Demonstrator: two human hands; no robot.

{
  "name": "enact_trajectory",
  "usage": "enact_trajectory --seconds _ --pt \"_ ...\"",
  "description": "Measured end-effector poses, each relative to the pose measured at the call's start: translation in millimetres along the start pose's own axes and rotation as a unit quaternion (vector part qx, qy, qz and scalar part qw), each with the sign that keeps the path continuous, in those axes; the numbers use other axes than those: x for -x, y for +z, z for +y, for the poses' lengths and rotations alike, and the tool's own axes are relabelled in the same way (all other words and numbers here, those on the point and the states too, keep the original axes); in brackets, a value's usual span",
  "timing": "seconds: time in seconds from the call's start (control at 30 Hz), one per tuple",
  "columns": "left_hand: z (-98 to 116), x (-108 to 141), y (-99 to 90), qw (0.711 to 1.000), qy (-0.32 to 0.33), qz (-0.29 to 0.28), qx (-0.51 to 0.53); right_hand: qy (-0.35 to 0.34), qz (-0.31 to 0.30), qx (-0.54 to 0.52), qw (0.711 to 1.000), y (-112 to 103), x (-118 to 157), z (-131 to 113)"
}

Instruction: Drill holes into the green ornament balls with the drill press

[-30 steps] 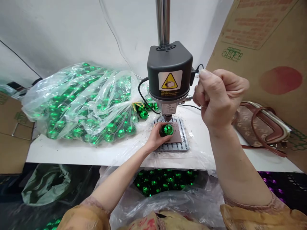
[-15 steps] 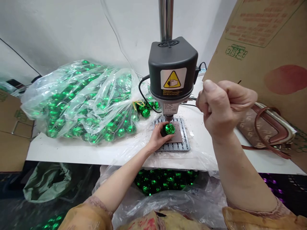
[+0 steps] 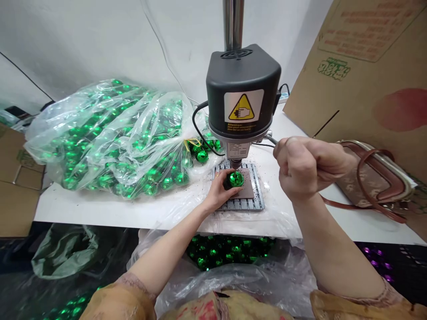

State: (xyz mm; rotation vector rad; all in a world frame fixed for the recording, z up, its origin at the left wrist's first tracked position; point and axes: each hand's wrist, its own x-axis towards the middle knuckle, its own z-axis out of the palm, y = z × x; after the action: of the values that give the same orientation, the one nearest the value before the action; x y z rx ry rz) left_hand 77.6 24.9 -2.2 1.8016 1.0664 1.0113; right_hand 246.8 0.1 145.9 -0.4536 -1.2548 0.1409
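A black bench drill point(image 3: 243, 89) with a yellow warning label stands over a slotted metal base point(image 3: 259, 189). On the brown pad point(image 3: 247, 189) of that base sits a shiny green faceted ball point(image 3: 236, 178), right below the drill's chuck point(image 3: 234, 163). My left hand point(image 3: 220, 190) grips the ball from its left side, with thumb and fingers round it. To the right of the drill head, my right hand point(image 3: 305, 166) is closed in a fist round the drill's lever point(image 3: 271, 139), of which only a short piece shows.
A big clear bag of green balls point(image 3: 116, 142) lies on the white table point(image 3: 133, 211) at left, with loose balls point(image 3: 202, 156) beside its tie. At right are a cardboard box point(image 3: 360, 89) and a handbag point(image 3: 380, 178). More green balls point(image 3: 230, 251) lie below the table edge.
My right hand has moved down, and a thin dark rod now shows above it. My left hand and the ball have stayed in place. The view has shifted slightly.
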Motion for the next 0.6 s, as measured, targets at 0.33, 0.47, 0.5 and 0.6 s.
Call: enact_trajectory --seconds 0.33,0.47,0.5,0.6 --pt "1 1 -0.4 1.000 0.004 -0.001 -0.002 -0.085 -0.012 -0.003 0.996 -2 11 11" --pt "0 0 0.0 1.000 0.005 -0.001 -0.003 -0.095 -0.021 -0.002 0.995 -6 12 15" --pt "0 0 0.0 1.000 0.007 0.000 -0.005 -0.099 -0.027 -0.003 0.995 -8 14 17" --pt "2 0 -0.5 1.000 0.013 0.004 -0.012 -0.115 -0.060 -0.013 0.991 -12 19 20"
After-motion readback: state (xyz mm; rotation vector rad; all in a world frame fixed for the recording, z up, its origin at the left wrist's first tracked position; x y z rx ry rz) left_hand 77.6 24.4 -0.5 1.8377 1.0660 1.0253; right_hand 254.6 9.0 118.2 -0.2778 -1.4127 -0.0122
